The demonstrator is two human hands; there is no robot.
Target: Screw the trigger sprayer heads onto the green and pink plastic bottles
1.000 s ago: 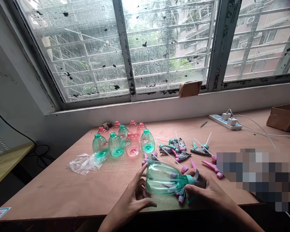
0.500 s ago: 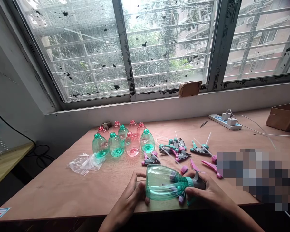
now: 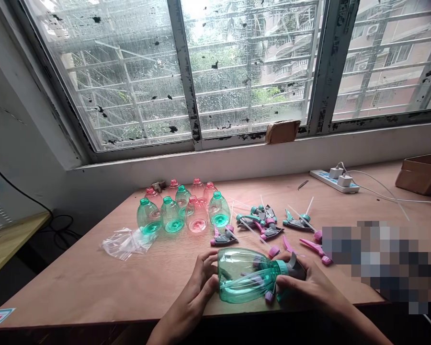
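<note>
A clear green spray bottle (image 3: 242, 275) lies on its side near the table's front edge, held between both hands. My left hand (image 3: 197, 290) grips its base, fingers curled round it. My right hand (image 3: 305, 287) is closed on the grey and pink trigger head (image 3: 290, 270) at the bottle's neck. Behind the bottle lie several loose trigger heads (image 3: 264, 223) with thin dip tubes.
Several empty green and pink bottles (image 3: 181, 211) stand in a cluster at the back of the wooden table (image 3: 93, 282). A crumpled plastic bag (image 3: 127, 242) lies left. A power strip (image 3: 335, 181) and a cardboard box (image 3: 422, 173) sit at the right under the window.
My left hand shifted from the bottle's side to its base, and the bottle has turned and sunk slightly toward the table edge. My right hand stayed on the trigger head.
</note>
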